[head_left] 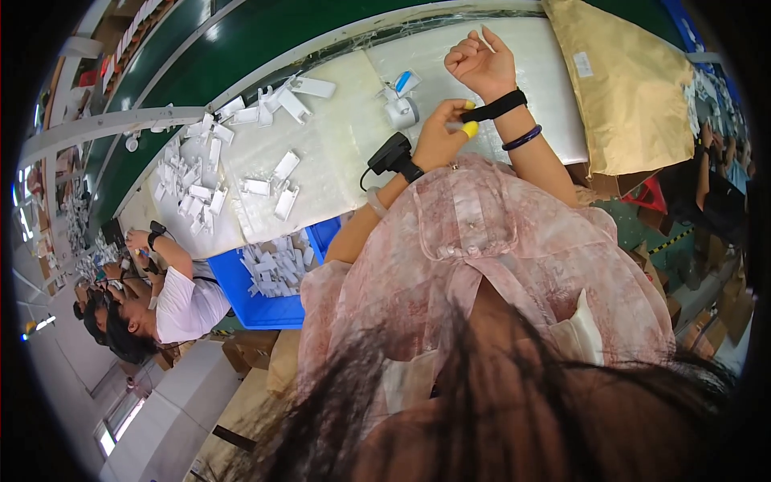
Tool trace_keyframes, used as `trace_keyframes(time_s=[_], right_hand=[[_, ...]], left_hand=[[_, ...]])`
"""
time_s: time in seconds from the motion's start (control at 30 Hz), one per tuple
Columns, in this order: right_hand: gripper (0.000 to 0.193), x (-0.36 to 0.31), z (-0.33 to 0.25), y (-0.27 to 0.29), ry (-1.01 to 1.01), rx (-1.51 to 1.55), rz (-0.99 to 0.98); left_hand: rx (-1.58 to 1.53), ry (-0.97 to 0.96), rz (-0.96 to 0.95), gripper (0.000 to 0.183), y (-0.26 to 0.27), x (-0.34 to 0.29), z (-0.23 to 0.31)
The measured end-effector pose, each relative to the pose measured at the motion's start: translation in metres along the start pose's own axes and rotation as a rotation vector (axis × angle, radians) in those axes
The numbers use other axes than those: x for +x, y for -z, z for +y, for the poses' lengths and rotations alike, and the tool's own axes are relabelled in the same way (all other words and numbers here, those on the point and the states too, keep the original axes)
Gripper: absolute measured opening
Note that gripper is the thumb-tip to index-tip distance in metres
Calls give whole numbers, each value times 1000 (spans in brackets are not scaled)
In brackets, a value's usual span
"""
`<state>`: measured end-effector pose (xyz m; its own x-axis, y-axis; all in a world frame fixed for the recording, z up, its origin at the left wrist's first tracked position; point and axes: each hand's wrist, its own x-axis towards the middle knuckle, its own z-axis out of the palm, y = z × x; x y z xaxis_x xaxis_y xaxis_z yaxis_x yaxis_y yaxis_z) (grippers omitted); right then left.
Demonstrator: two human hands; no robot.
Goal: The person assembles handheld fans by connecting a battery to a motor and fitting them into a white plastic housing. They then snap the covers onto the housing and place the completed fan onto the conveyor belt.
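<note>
My left hand [444, 135], with yellow covers on its thumb and a fingertip, pinches the end of a black wrist strap [504, 104]. The strap goes around my right wrist, above a dark bracelet [522, 138]. My right hand [484, 64] is turned palm up over the table, its fingers curled in loosely with nothing in them and the thumb sticking out. A black device [391, 153] is strapped to my left wrist. Just left of my left hand is a white round part [401, 112], and behind it a white piece with a blue face [407, 82].
Several white plastic parts [287, 165] lie scattered over the pale tabletop [337, 161]. A blue bin [261, 312] of white pieces stands at the near left, close to a seated co-worker [189, 305]. Brown paper [630, 88] covers a box at the right. A green conveyor [265, 36] runs behind.
</note>
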<state>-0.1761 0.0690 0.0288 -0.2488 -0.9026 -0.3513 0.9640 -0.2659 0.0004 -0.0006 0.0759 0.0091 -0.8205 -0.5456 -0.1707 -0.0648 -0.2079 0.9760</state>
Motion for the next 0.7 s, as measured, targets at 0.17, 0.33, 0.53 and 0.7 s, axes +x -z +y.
trace_keyframes(time_s=[0.17, 0.33, 0.53, 0.7], right_hand=[[32, -3, 7, 1, 75, 73, -3], [41, -4, 9, -12, 155, 159, -60], [45, -11, 11, -32, 107, 238, -194], [44, -15, 12, -39, 89, 252, -211]], left_hand=[[231, -201, 67, 45, -19, 11, -2], [298, -440, 193, 43, -26, 17, -3], [121, -434, 197, 41, -28, 28, -2], [228, -516, 194, 39, -23, 27, 3]])
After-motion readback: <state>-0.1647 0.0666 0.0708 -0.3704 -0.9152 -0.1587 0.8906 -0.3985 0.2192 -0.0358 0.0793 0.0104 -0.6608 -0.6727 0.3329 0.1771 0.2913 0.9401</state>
